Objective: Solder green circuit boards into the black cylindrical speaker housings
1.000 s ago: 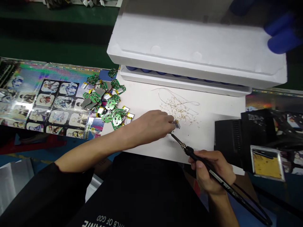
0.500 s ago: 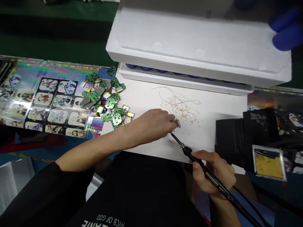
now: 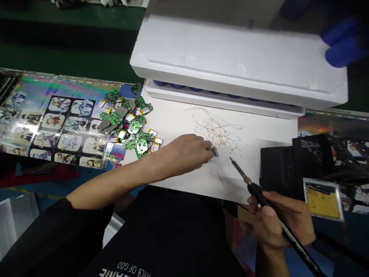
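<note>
My left hand [image 3: 191, 154] is closed around a small circuit board, mostly hidden by the fingers; a silver battery [image 3: 215, 152] sticks out past the fingertips. In my right hand [image 3: 284, 221] is a black soldering iron [image 3: 255, 190], its tip pointing up and left, apart from the left hand. Tiny pale bits [image 3: 217, 134] lie scattered on the white work surface [image 3: 178, 115], with a loop of thin wire [image 3: 198, 108] among them. To the left is a heap of green circuit boards [image 3: 134, 127] with small silver batteries.
A white foam box [image 3: 230, 69] with blue round items [image 3: 178, 85] stands at the back. On the right sit a black box [image 3: 275, 167] and a tray with a yellow sponge [image 3: 323, 201]. Printed picture sheets [image 3: 72, 125] cover the left side.
The soldering iron has moved right and away from the left hand, its tip leaving the held board. My left hand stays in nearly the same place.
</note>
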Tool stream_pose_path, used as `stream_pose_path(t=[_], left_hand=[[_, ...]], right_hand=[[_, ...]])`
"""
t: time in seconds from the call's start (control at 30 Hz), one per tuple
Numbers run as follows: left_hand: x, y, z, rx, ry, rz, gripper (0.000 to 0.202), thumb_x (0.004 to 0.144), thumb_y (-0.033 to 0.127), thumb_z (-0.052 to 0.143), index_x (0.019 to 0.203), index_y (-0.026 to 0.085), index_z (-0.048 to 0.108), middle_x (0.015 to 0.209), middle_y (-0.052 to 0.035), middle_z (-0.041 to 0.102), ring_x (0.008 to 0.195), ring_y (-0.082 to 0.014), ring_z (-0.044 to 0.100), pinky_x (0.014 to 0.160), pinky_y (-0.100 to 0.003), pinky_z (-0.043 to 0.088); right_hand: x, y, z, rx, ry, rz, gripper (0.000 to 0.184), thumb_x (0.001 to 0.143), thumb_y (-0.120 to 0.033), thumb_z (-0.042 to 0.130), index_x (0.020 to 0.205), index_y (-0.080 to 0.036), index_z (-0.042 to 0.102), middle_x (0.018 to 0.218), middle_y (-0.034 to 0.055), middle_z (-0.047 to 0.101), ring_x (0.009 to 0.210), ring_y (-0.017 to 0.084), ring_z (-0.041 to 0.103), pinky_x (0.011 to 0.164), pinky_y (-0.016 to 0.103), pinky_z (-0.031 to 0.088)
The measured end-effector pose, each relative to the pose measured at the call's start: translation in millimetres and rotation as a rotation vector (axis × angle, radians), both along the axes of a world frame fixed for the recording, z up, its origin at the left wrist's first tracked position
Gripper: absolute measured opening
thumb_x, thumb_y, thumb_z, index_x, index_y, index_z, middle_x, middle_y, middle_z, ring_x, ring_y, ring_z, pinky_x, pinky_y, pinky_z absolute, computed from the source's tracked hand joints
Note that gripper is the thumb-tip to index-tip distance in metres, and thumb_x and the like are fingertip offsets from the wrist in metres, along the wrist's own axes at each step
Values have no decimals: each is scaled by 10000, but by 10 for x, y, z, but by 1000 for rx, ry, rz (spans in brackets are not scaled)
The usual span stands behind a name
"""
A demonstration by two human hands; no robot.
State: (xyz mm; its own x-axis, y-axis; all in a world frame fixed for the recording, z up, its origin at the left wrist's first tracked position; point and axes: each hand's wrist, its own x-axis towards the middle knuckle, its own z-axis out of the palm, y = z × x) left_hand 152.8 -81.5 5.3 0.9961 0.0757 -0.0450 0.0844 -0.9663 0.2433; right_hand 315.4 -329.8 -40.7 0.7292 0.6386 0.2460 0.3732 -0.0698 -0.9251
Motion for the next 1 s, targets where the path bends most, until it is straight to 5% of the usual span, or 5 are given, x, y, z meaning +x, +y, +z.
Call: stream_pose_path(t=[0.17,0.33,0.5,0.67,1.0], left_hand=[[-23,-20,20,23,8,0,141,997,95,614,943,171,719,997,-66,743,880,-217,684,756,-349,469],[-174,-70,-25,-38,-50,113,121,1048,219,605,1052,177,719,1215,-120,710,1106,-281,671,900,-402,540],[-311,-208,-327,-338,-231,333,134,1033,319,675,1098,201,687,1526,-168,555,1379,-310,594,1098,-461,561],[-330,-357,-578,-569,-366,499,43,1030,235,662,1066,210,658,1472,-143,620,1326,-229,668,1096,-372,590],[-852,-32,-250,-686,-421,687,164,925,327,789,966,228,666,1410,-150,696,1321,-298,690,1130,-496,590]], right_hand=[[-83,228,-118,81,84,-56,248,917,-304,769,1112,-196,661,817,6,769,587,163,719,571,317,615],[-54,343,-357,33,121,-69,262,938,-333,755,1139,-199,653,872,18,770,714,168,760,716,340,633],[1,380,-486,8,123,-54,272,956,-382,735,1136,-192,662,862,32,777,734,183,772,736,354,638],[23,363,-525,-12,137,-34,277,966,-393,728,1145,-189,670,866,36,786,741,187,777,740,351,639],[23,319,-516,15,76,-25,239,968,-358,709,1134,-190,671,843,31,779,720,187,780,704,342,648]])
